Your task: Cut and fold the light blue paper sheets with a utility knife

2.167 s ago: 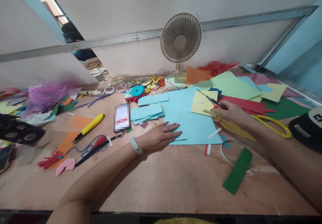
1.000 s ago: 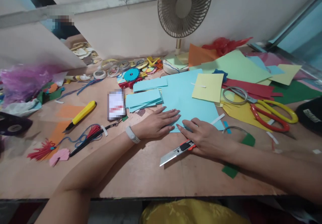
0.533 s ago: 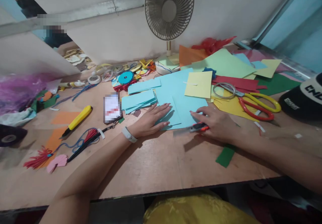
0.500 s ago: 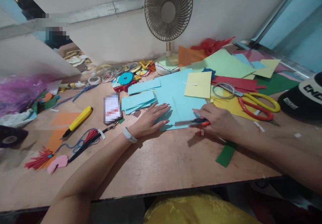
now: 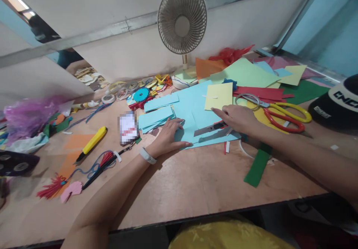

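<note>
While the left hand [image 5: 167,139] lies open with thumb spread on the lower left of the blue sheet [image 5: 190,101], mid-frame, the right hand [image 5: 237,117], right of centre, is closed around a box cutter [image 5: 215,126]. The blade points left over the sheet; whether it touches cannot be determined. A yellow square [image 5: 219,101] lies above the cutter. Blue strips [image 5: 156,117] are stacked left of centre; scissors [image 5: 264,104] lie at centre right.

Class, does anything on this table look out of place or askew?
Yes: the front pile of blue strips is uneven, its edges fanned, and a green strip lies slanted, apart from the dark green sheet.
</note>
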